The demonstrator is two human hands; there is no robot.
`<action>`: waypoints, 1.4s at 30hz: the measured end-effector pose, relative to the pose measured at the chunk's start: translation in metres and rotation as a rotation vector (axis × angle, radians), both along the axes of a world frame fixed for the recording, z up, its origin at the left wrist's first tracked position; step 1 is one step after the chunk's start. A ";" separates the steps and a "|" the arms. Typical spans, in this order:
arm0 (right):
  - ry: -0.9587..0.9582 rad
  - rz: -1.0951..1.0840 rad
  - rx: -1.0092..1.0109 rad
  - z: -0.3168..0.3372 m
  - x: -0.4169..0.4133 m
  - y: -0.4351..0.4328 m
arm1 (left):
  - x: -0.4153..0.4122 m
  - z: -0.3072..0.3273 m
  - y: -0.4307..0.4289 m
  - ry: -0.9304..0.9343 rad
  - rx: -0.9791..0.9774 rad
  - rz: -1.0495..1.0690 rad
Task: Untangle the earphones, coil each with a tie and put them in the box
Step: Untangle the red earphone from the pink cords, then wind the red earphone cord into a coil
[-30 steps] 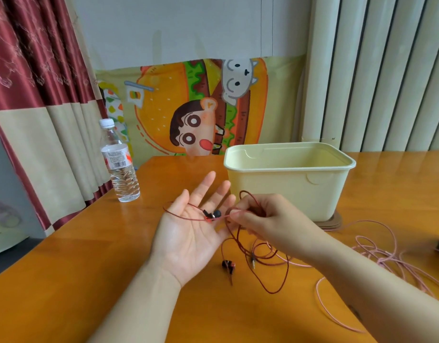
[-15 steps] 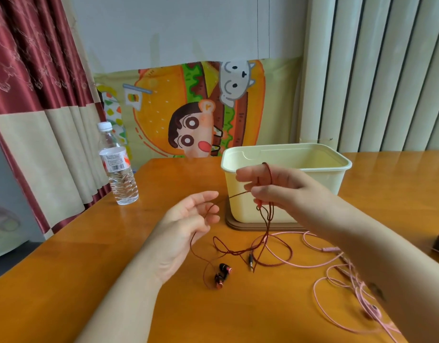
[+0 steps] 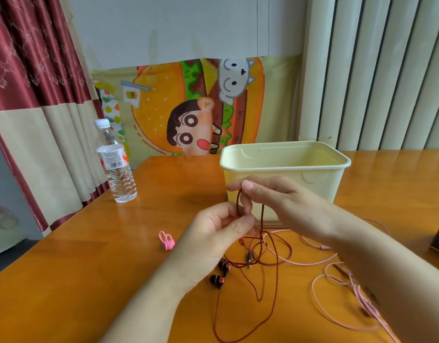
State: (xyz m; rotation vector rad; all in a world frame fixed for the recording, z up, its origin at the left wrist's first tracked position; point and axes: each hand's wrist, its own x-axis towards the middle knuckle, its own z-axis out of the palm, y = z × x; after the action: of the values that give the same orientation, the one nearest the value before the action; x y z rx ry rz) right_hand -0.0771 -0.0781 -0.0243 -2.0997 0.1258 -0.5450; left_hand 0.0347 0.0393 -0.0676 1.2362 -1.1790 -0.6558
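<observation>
Tangled red earphones (image 3: 217, 280) hang before the cream box (image 3: 320, 184) (open); pink earphones (image 3: 362, 299), pink tie (image 3: 166, 240) lie flat

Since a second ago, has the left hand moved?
Yes. The left hand shifted right toward the front-left corner of the cream box, and it now pinches the red earphone cable.

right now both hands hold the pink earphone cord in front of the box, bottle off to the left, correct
No. In the head view the left hand and right hand hold the dark red cord, not the pink cord, which lies loose on the table. Box and water bottle are as stated.
</observation>
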 end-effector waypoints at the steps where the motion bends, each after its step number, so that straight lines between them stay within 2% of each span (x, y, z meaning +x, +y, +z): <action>1: -0.029 -0.012 0.093 0.000 0.001 -0.002 | 0.002 0.000 0.000 0.030 -0.008 0.028; 5: -0.129 -0.024 0.592 -0.002 0.002 -0.014 | 0.022 0.003 0.001 0.363 -0.142 0.241; 7: -0.107 -0.056 0.620 -0.008 -0.001 -0.025 | 0.037 0.005 0.003 0.526 -0.209 0.346; 9: -0.023 -0.160 0.471 -0.015 -0.002 -0.034 | 0.050 0.004 0.005 0.686 -0.266 0.410; 11: 0.118 -0.318 0.193 -0.021 -0.003 -0.040 | 0.058 0.003 0.007 0.800 -0.284 0.411; 13: 0.231 -0.436 -0.052 -0.025 -0.002 -0.043 | 0.059 0.004 0.009 0.876 -0.299 0.359; 16: 0.261 -0.549 -0.319 -0.028 -0.001 -0.046 | 0.059 0.006 0.013 0.917 -0.348 0.303; 20: 0.293 -0.653 -0.512 -0.039 -0.001 -0.052 | 0.061 0.007 0.015 0.893 -0.439 0.282; 23: 0.340 -0.633 -0.520 -0.047 0.000 -0.057 | 0.066 0.008 0.016 0.890 -0.496 0.273; 25: 0.301 -0.591 -0.342 -0.047 -0.001 -0.061 | 0.068 0.008 0.018 0.890 -0.515 0.290; 26: 0.257 -0.581 -0.177 -0.045 -0.004 -0.061 | 0.069 0.008 0.019 0.891 -0.516 0.293; 28: 0.165 -0.569 0.272 -0.042 -0.009 -0.060 | 0.069 0.008 0.019 0.879 -0.508 0.309; 30: 0.067 -0.486 0.856 -0.039 -0.017 -0.055 | 0.068 0.007 0.017 0.826 -0.446 0.379; 32: -0.065 -0.347 1.340 -0.034 -0.024 -0.047 | 0.063 0.007 0.016 0.689 -0.340 0.436; 33: -0.138 -0.295 1.466 -0.031 -0.028 -0.044 | 0.059 0.007 0.016 0.556 -0.269 0.466; 36: -0.368 -0.258 1.591 -0.021 -0.037 -0.036 | 0.047 0.009 0.018 -0.127 -0.036 0.598; 37: -0.431 -0.295 1.582 -0.016 -0.042 -0.033 | 0.043 0.012 0.021 -0.286 -0.012 0.632; 38: -0.475 -0.343 1.565 -0.013 -0.045 -0.030 | 0.041 0.014 0.024 -0.371 0.006 0.653; 40: -0.545 -0.452 1.527 -0.009 -0.049 -0.027 | 0.037 0.018 0.027 -0.405 0.013 0.721; 42: -0.558 -0.564 1.427 -0.005 -0.053 -0.019 | 0.031 0.024 0.030 -0.249 -0.004 0.802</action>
State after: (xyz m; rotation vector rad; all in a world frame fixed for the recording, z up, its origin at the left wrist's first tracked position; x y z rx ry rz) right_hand -0.1297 -0.0972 -0.0298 -0.4704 0.5872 -0.9577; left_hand 0.0654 0.0693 -0.0439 1.6662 -0.7677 0.1007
